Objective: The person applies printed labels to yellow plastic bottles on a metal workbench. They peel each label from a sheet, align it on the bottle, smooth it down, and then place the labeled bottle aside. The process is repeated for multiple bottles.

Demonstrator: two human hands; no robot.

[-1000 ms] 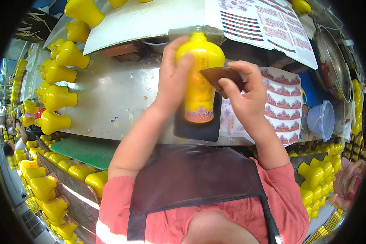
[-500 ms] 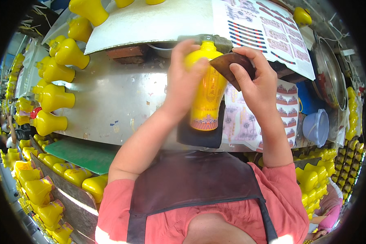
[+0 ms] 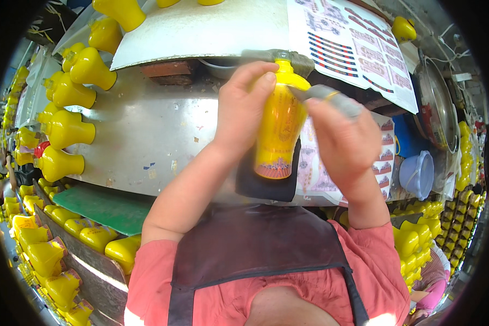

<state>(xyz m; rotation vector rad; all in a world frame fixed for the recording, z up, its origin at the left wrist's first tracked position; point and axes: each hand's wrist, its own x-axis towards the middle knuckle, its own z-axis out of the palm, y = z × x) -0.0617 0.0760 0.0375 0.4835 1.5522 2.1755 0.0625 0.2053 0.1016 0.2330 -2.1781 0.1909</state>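
The left hand (image 3: 244, 117) clamps the upright yellow ceramic vase (image 3: 280, 127) at its neck, while the right hand (image 3: 345, 146), just beside, pinches a thin grey scraper blade (image 3: 323, 93) against its shoulder.

Person's body enters from 6 o'clock. Shirt (image 3: 396, 271): coral-red, short-sleeved, cuffs ending at the upper arms; a pale reflective strip shows on it low at 7 o'clock and again at 5 o'clock. Apron (image 3: 255, 244): dark brown-black bib over the chest, smooth, faintly glossy, with narrow dark straps running down both sides toward the shoulders. Forearms bare, no watch or bands visible. Left hand (image 3: 244, 108) and right hand (image 3: 342, 141): bare, no gloves, no rings that can be made out; nails short.
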